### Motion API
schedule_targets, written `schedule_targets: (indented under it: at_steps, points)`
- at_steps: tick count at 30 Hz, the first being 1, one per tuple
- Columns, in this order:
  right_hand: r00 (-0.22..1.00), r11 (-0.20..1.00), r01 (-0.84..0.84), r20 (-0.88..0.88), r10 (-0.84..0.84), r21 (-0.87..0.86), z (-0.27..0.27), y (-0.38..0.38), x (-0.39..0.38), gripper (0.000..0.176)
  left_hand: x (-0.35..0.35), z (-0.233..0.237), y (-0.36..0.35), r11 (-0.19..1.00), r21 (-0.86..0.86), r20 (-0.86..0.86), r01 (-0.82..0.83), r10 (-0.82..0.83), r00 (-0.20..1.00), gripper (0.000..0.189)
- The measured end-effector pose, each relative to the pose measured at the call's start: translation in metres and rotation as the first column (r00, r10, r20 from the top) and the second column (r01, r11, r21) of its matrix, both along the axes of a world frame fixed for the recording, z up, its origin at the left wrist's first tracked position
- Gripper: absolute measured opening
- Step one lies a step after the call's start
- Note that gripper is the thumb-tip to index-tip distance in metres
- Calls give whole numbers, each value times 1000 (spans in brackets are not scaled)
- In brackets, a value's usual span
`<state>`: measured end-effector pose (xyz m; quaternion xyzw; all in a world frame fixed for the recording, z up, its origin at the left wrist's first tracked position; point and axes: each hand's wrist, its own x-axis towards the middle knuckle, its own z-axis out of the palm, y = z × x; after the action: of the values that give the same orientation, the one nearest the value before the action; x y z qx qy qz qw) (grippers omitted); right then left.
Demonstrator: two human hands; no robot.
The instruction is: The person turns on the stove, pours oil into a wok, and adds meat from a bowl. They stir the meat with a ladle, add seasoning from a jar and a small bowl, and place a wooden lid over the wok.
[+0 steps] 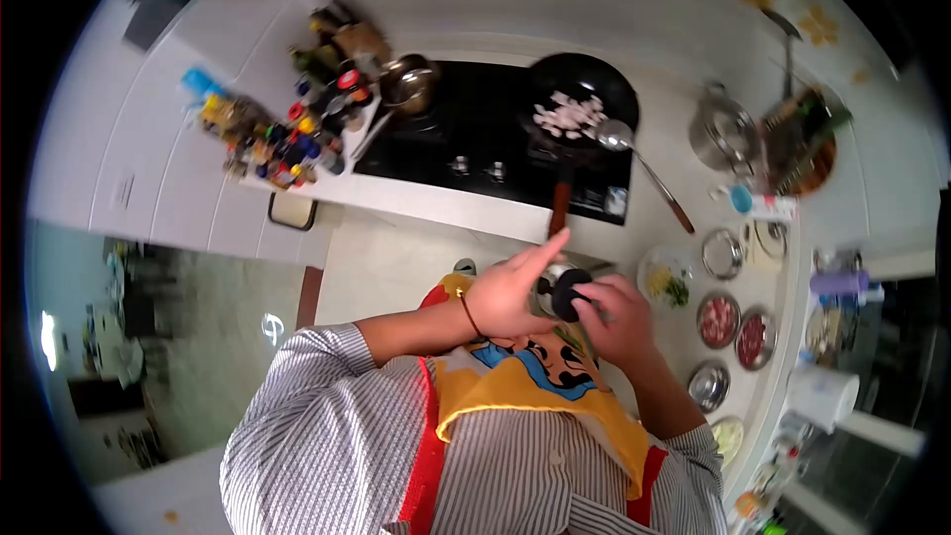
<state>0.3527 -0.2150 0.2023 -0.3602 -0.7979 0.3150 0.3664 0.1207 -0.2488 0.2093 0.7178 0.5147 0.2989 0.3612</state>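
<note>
In front of my apron, my left hand (507, 294) is closed around a small clear jar, with one finger stretched out towards the wok handle. The jar's round black lid (571, 295) faces my right hand (616, 319), whose fingers pinch its edge. The jar's contents cannot be made out. Beyond my hands, a black wok (609, 79) with a wooden handle sits on the right burner. Pale chopped pieces (570, 117) lie inside it. A ladle (644, 163) rests with its metal bowl at the wok's rim and its wooden handle on the counter.
A steel pot (410, 84) stands on the left of the black stove (475, 109). Many seasoning bottles (287, 144) crowd the left counter. To the right are a plate of chopped greens (674, 289), metal bowls of raw meat (718, 320), and a lidded pot (721, 134).
</note>
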Motion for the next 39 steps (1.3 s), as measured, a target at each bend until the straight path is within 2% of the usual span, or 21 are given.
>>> schedule_targets:
  at_steps: [3,7,8,11,12,13,15,16,17,19,20,23,26,29,31,33,35,36,37,38,39]
  points:
    - [977,976,-197,104,186,98,6,16,-57,14,-29,-4,-13,983,168,-33,-72,79,996,112]
    - [940,946,-287,236,248,149,10,22,-132,14,-87,1,-27,958,115,-1,-262,264,965,107]
    - [901,932,-353,296,317,77,7,27,-146,25,-101,-6,-28,946,166,18,-279,279,960,105]
    - [950,932,-296,168,265,207,10,28,-199,39,-161,-15,-35,924,96,44,-370,367,929,108]
    - [947,951,-303,135,293,62,10,27,-208,54,-189,-5,-34,912,141,100,-386,374,922,114]
    - [945,949,-309,137,297,70,8,29,-218,54,-222,-7,-32,898,114,134,-425,410,902,115]
    - [926,930,-334,132,354,-154,5,34,-237,60,-295,-3,-19,829,204,140,-521,502,854,115]
    - [896,843,-373,85,436,-387,5,34,-247,59,-336,2,-10,792,276,81,-545,546,834,116]
    - [902,849,-361,89,423,-386,-5,36,-253,59,-377,8,0,754,348,26,-558,587,809,116]
    - [696,583,-447,146,703,-678,-32,39,-266,50,-452,31,23,689,425,-140,-587,691,709,113]
    - [782,346,-326,-45,622,-880,-31,36,-280,36,-486,40,37,663,446,-145,-601,716,683,109]
    - [818,330,-346,-110,565,-879,-49,35,-298,28,-584,29,85,573,518,-177,-635,798,576,106]
    - [869,343,-351,-166,467,-871,-40,31,-316,26,-665,-7,132,603,414,-318,-682,798,512,111]
    - [926,347,-325,-222,305,-880,-45,15,-316,22,-697,-31,170,619,277,-471,-735,754,457,112]
    - [932,410,-328,-220,289,-851,-35,6,-315,21,-719,-59,194,653,206,-540,-729,697,472,112]
    - [972,304,-235,-215,96,-923,-29,-8,-310,23,-722,-72,211,671,97,-613,-735,622,487,110]
    - [980,392,-196,-188,60,-899,-26,-15,-301,26,-740,-105,233,705,7,-722,-710,495,484,111]
    - [990,430,-130,-96,101,-894,-20,-18,-299,29,-741,-114,240,720,-3,-754,-694,454,475,107]
    - [992,461,-57,2,127,-886,-14,-23,-293,31,-763,-146,256,744,-125,-777,-656,338,531,99]
    - [990,534,-36,43,135,-845,-13,-27,-288,33,-752,-142,259,740,-153,-802,-655,295,520,88]
    - [988,563,-23,66,137,-826,-18,-32,-282,34,-760,-158,262,754,-211,-745,-622,288,602,84]
